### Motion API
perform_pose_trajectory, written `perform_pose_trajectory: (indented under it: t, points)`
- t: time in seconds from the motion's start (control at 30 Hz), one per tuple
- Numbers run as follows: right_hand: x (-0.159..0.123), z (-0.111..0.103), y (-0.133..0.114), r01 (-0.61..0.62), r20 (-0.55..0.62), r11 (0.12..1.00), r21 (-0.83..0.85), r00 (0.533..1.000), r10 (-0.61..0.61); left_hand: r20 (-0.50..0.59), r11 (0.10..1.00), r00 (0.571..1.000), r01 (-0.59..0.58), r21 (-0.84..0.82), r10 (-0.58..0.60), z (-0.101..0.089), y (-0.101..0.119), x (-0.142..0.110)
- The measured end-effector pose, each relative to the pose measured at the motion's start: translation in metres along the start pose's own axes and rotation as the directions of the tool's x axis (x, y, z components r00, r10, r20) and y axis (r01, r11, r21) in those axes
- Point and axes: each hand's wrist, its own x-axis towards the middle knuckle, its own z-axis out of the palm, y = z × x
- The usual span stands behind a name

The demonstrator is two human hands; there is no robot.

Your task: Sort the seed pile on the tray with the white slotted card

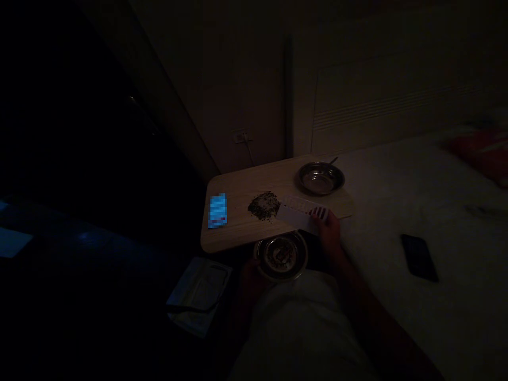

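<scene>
The room is very dark. My right hand grips a flat white card-like scraper whose edge rests on a small wooden table, next to a pile of dark crumbs. My left hand is barely visible below the table's front edge, holding a round metal bowl with dark bits inside. Its fingers are lost in shadow.
A second metal bowl stands at the table's far right corner. A lit phone screen lies on the table's left end. A dark phone rests on the white bed to the right. A pale bag lies on the floor.
</scene>
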Motion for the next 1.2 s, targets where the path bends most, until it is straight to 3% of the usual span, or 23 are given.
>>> perform_pose_trajectory:
  t: [0.23, 0.43, 0.6, 0.8, 1.03, 1.2]
  points:
    - [-0.007, 0.006, -0.001, 0.004, 0.103, 1.0, -0.012, 0.995, -0.003, -0.027, 1.0, 1.0, -0.014, -0.025, 0.013, 0.003, 0.0, 0.0]
    - [-0.006, 0.006, 0.0, -0.022, 0.087, 1.0, -0.01, 0.996, 0.023, -0.01, 1.0, 1.0, -0.007, 0.016, 0.007, 0.0, 0.0, 0.001]
    - [-0.007, 0.007, -0.003, -0.068, 0.144, 0.997, 0.048, 0.988, 0.06, 0.026, 0.999, 0.998, -0.049, 0.018, 0.049, -0.001, -0.002, 0.002]
    - [-0.007, -0.001, 0.001, -0.174, 0.252, 0.982, 0.078, 0.956, 0.149, -0.01, 0.998, 0.998, -0.057, 0.036, 0.057, -0.003, -0.003, 0.003]
    - [0.005, -0.009, 0.01, -0.097, -0.023, 0.991, 0.097, 0.995, 0.1, 0.025, 1.0, 1.0, -0.013, 0.001, 0.013, -0.006, -0.001, 0.006]
    - [0.007, -0.01, 0.008, -0.058, -0.072, 0.997, 0.06, 0.995, 0.062, -0.003, 1.0, 1.0, 0.009, 0.025, -0.008, -0.01, 0.003, 0.005]
